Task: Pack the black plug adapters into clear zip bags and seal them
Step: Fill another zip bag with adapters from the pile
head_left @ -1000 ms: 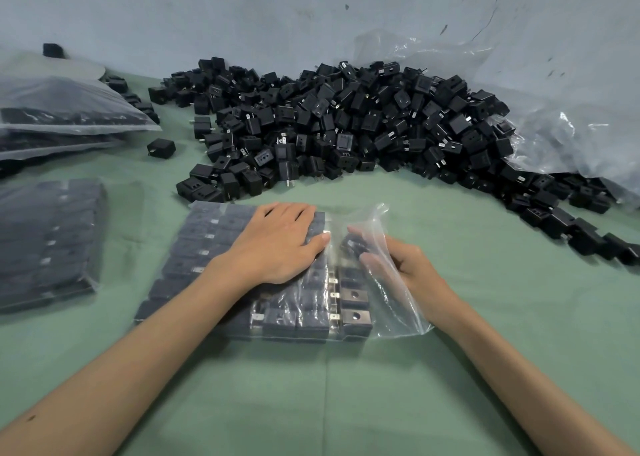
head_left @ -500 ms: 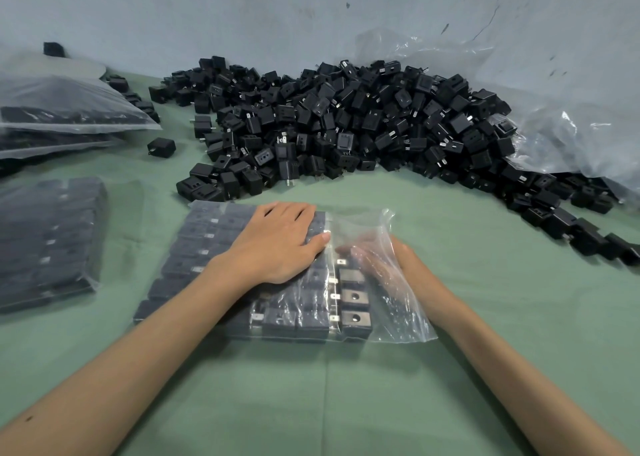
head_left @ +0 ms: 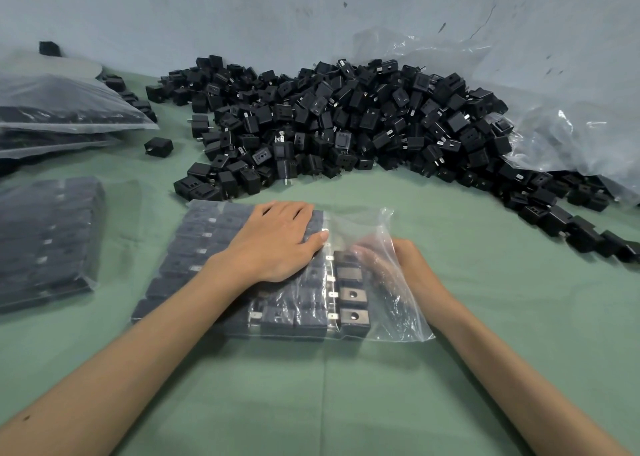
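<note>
A clear zip bag [head_left: 391,312] lies flat on the green table, filled with neat rows of black plug adapters [head_left: 351,298]. My left hand [head_left: 273,242] rests flat on top of the bag, fingers straight, pressing the rows down. My right hand [head_left: 391,265] is inside the bag's open right end, its fingers seen blurred through the plastic beside the last column of adapters. Whether it holds an adapter I cannot tell. A large loose pile of black adapters [head_left: 346,123] lies behind the bag.
Two filled bags [head_left: 52,109] are stacked at the far left, and another filled bag [head_left: 45,241] lies at the left. A single adapter [head_left: 158,147] sits apart. Crumpled clear plastic [head_left: 571,137] lies at the right against the grey wall.
My right hand has slid further into the bag's open end and downward along the last column. The bag's loose flap has settled lower. My left hand has stayed put.
</note>
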Demonstrator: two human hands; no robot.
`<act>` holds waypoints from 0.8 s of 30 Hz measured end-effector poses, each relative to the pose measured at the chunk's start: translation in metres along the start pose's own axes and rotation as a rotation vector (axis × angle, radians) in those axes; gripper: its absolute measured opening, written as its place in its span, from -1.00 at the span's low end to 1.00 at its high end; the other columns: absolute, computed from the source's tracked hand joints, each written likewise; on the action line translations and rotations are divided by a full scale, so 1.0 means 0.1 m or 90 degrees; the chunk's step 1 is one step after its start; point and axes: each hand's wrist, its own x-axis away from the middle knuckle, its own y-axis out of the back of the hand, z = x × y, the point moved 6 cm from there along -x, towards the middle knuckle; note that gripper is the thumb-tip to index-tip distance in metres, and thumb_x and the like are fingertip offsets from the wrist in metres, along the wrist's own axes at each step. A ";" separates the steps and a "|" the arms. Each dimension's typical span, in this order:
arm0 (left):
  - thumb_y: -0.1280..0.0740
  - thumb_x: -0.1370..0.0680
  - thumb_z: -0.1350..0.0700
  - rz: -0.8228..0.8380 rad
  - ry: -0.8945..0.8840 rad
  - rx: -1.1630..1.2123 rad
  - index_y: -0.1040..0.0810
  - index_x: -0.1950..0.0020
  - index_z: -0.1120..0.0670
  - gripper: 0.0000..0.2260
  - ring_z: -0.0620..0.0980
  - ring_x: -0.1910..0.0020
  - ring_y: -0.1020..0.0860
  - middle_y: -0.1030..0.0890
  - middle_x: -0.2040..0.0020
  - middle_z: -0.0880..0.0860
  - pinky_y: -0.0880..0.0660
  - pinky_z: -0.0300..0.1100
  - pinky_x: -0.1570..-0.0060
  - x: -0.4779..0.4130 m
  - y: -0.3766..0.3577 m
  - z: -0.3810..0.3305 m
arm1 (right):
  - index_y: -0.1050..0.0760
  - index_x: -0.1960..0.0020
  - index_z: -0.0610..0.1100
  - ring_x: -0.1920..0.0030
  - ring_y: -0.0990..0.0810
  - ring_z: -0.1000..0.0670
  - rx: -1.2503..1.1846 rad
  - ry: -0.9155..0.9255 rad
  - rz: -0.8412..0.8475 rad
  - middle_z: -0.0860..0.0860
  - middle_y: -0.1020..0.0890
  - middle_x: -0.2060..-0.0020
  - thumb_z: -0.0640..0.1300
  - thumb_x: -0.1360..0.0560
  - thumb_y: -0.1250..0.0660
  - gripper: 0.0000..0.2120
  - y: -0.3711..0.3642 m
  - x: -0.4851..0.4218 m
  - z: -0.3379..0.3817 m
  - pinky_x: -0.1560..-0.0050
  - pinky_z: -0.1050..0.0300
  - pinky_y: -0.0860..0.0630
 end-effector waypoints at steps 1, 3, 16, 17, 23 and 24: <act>0.13 -0.57 -0.27 -0.002 -0.001 0.002 -0.16 -0.52 0.08 -0.36 -0.02 -0.47 -0.17 -0.25 -0.50 0.02 -0.01 -0.08 -0.41 0.00 0.00 0.00 | -0.62 0.22 0.08 0.27 -0.66 0.16 -0.028 -0.010 -0.012 0.10 -0.70 0.28 -0.07 -0.43 -0.40 -0.92 0.00 0.01 0.02 0.26 0.32 -0.55; 0.20 -0.50 -0.36 -0.002 -0.001 0.005 -0.18 -0.51 0.08 -0.26 -0.03 -0.46 -0.18 -0.26 -0.49 0.01 -0.02 -0.08 -0.41 0.00 0.01 -0.01 | -0.67 0.26 -0.01 0.33 -0.67 0.07 -0.113 -0.061 -0.040 0.01 -0.70 0.31 -0.02 -0.35 -0.44 -0.92 0.01 0.02 0.00 0.34 0.30 -0.54; 0.26 -0.28 -0.59 0.011 0.017 -0.023 -0.09 -0.55 0.07 0.05 -0.03 -0.49 -0.13 -0.17 -0.54 -0.01 -0.01 -0.07 -0.44 0.01 0.01 -0.01 | -0.58 -0.08 -0.23 0.27 -0.53 -0.02 -0.426 -0.306 0.041 -0.07 -0.63 0.20 0.09 -0.52 -0.21 -0.60 0.20 -0.04 -0.24 0.23 0.14 -0.51; 0.27 -0.27 -0.59 0.009 0.017 -0.022 -0.09 -0.55 0.07 0.05 -0.03 -0.49 -0.13 -0.18 -0.54 -0.01 -0.01 -0.07 -0.44 0.01 0.02 -0.01 | -0.58 -0.05 -0.24 0.33 -0.45 0.01 -0.413 -0.309 0.040 -0.05 -0.56 0.26 0.10 -0.46 -0.31 -0.60 0.23 -0.02 -0.24 0.28 0.16 -0.41; 0.25 -0.28 -0.59 0.003 0.013 -0.015 -0.11 -0.55 0.07 0.05 -0.02 -0.48 -0.15 -0.19 -0.53 0.00 -0.01 -0.08 -0.43 0.01 0.02 -0.01 | -0.38 0.23 -0.17 0.56 -0.22 0.19 -0.366 -0.268 0.051 0.09 -0.42 0.48 -0.18 -0.42 -0.34 -0.86 0.38 -0.03 -0.17 0.64 0.42 -0.15; 0.25 -0.28 -0.59 0.004 0.014 -0.014 -0.11 -0.55 0.07 0.04 -0.02 -0.48 -0.15 -0.19 -0.53 0.00 -0.01 -0.08 -0.43 0.01 0.02 -0.01 | -0.38 0.23 -0.16 0.55 -0.21 0.18 -0.381 -0.261 0.046 0.10 -0.41 0.48 -0.19 -0.42 -0.33 -0.86 0.38 -0.04 -0.18 0.64 0.41 -0.16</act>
